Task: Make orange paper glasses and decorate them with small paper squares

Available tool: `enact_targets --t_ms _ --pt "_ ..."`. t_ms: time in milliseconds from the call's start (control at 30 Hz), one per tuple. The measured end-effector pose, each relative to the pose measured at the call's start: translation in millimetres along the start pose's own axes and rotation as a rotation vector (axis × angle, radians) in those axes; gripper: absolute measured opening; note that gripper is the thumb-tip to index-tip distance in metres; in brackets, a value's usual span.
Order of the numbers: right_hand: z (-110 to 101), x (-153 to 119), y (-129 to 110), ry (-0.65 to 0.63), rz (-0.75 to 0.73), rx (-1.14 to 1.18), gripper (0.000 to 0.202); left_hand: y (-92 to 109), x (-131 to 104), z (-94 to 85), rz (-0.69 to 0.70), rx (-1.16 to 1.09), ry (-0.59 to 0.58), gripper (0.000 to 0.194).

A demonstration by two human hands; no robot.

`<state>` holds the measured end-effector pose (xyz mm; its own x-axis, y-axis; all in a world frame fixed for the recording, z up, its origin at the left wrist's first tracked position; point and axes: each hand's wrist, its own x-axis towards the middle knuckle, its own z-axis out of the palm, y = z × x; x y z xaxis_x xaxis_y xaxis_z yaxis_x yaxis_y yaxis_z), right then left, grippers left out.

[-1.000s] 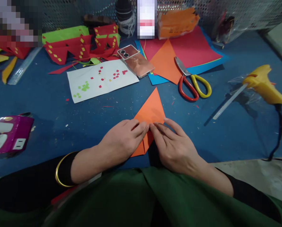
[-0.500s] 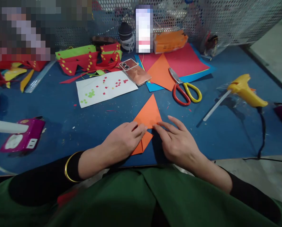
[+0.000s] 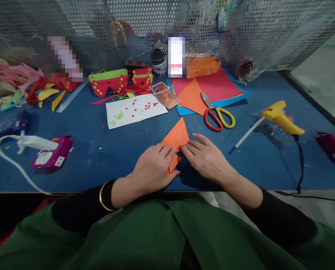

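A folded orange paper (image 3: 177,137) lies on the blue table near its front edge, one pointed corner facing away from me. My left hand (image 3: 154,165) rests over its left part, fingers close together and pressing on it, the thumb stretched along the lower flap. At the right edge of the paper, my right hand (image 3: 209,157) presses with its fingertips, its fingers bent and somewhat apart. Part of the lower flap is hidden beneath my left hand. Beyond the paper are scissors (image 3: 212,112) with one red and one yellow handle.
Behind lie a white sheet (image 3: 136,112) with small paper bits, a phone (image 3: 167,95), coloured sheets (image 3: 226,88) and red-green paper pieces (image 3: 108,82). A yellow glue gun (image 3: 282,117) is at right, a purple power socket (image 3: 53,153) at left.
The view has tilted up and shifted left. My left hand has spread further over the lower flap, its thumb now stretched out. My right hand's fingers have drawn closer against the paper's edge.
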<state>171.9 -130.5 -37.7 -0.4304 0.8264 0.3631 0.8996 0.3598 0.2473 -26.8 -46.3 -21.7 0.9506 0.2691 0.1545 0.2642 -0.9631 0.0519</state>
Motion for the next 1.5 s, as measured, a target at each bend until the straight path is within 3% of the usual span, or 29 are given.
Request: enact_targets --t_ms 267,500,733,833,1000,1300,1400,1500 --pt "8.6 5.9 -0.4 -0.02 -0.085 -0.033 0.024 0.0 -2.6 2.1 0.048 0.1 0.102 0.024" --pt "7.5 19.9 -0.1 0.007 -0.126 -0.086 0.028 -2.2 -4.0 7.2 0.1 0.257 0.259 0.021" --pt "-18.0 16.3 -16.8 0.132 -0.004 -0.228 0.032 -13.6 -6.3 -1.0 0.087 0.355 0.445 0.022" --pt "-23.6 14.1 -31.5 0.149 0.054 -0.25 0.031 -18.2 -8.3 4.3 0.112 0.341 0.413 0.023" --pt "-15.3 11.5 -46.5 0.184 0.113 -0.251 0.032 -20.6 -11.7 14.9 0.113 0.292 0.291 0.02" --pt "-1.9 7.3 -60.4 0.173 0.167 -0.193 0.031 -14.2 -12.9 11.9 0.2 0.32 0.29 0.027" --pt "-6.6 6.4 -62.5 0.145 0.176 -0.129 0.031 -14.3 -15.0 12.7 0.179 0.319 0.269 0.027" --pt "-22.8 3.9 -48.9 0.061 0.168 0.087 0.035 -16.8 -17.8 13.3 0.157 0.295 0.248 0.025"
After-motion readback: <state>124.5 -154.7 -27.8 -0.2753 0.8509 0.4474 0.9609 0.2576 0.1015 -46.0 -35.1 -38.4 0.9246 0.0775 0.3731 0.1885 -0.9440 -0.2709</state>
